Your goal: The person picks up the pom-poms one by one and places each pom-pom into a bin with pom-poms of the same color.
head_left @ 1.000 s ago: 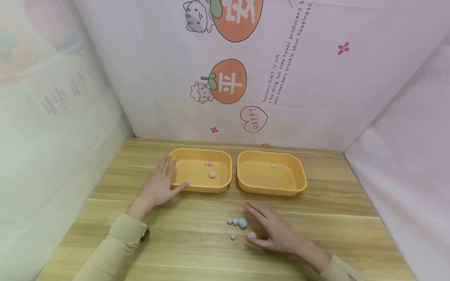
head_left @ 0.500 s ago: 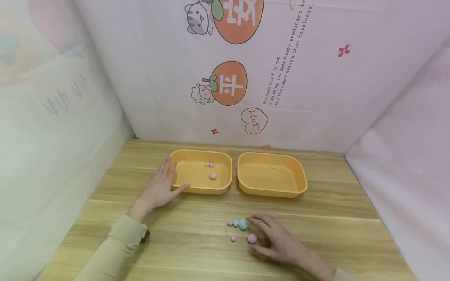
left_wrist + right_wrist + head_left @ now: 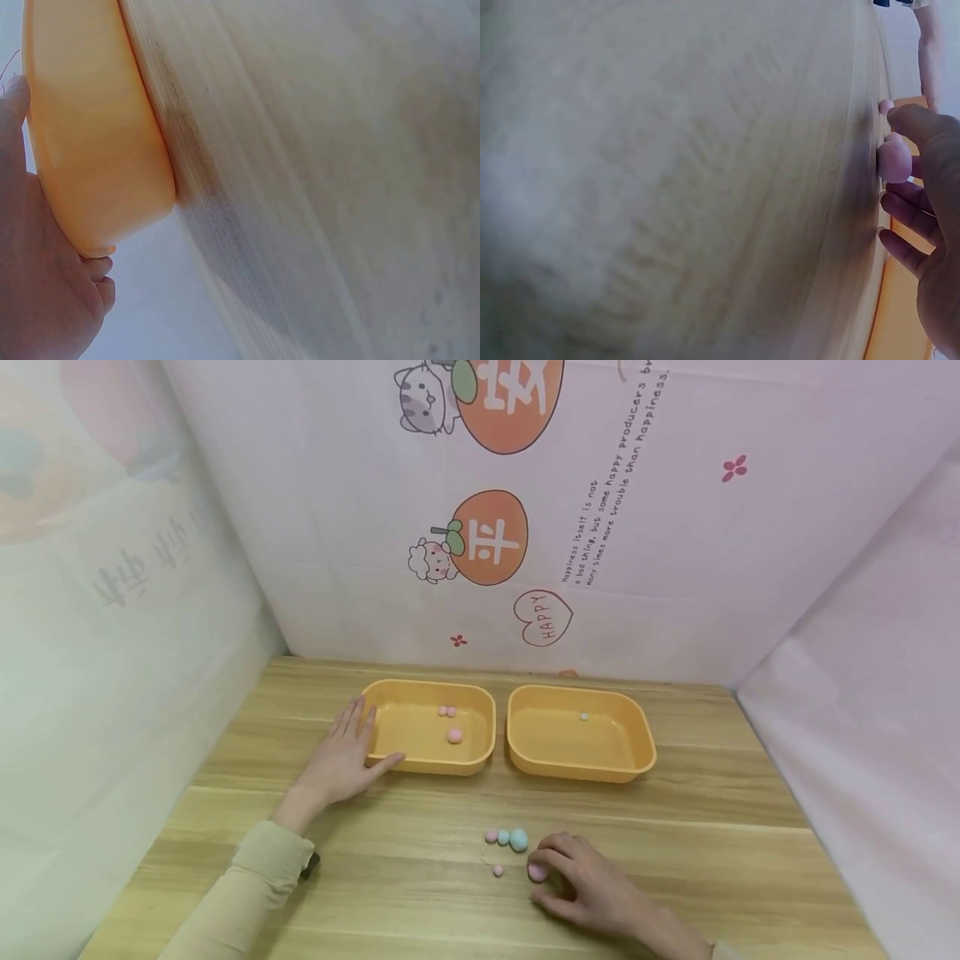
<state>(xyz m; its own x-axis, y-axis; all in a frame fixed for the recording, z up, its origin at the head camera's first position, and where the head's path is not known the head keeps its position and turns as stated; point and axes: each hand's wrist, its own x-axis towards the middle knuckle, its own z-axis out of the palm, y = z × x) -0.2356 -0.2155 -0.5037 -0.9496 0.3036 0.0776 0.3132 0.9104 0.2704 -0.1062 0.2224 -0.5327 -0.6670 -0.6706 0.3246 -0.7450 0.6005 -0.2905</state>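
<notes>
Two yellow trays (image 3: 431, 767) (image 3: 581, 771) near the worktop's (image 3: 405, 877) far edge.
Right grip (image 3: 596, 889) apart at the larger loose pink ball (image 3: 537, 873), blue ball (image 3: 519, 840) just beside; left grip (image 3: 341, 760) spread on left tray.

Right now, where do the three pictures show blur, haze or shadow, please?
Head view: mostly clear, though the left cloth looks hazy; left wrist: the table is blurred, with shadow beside the yellow tray; right wrist: the table is blurred too, darker beside the pink ball.

Curtained-off workspace; cartoon-printed white sheets (image 3: 637, 627); wood-grain table (image 3: 405, 835)
</notes>
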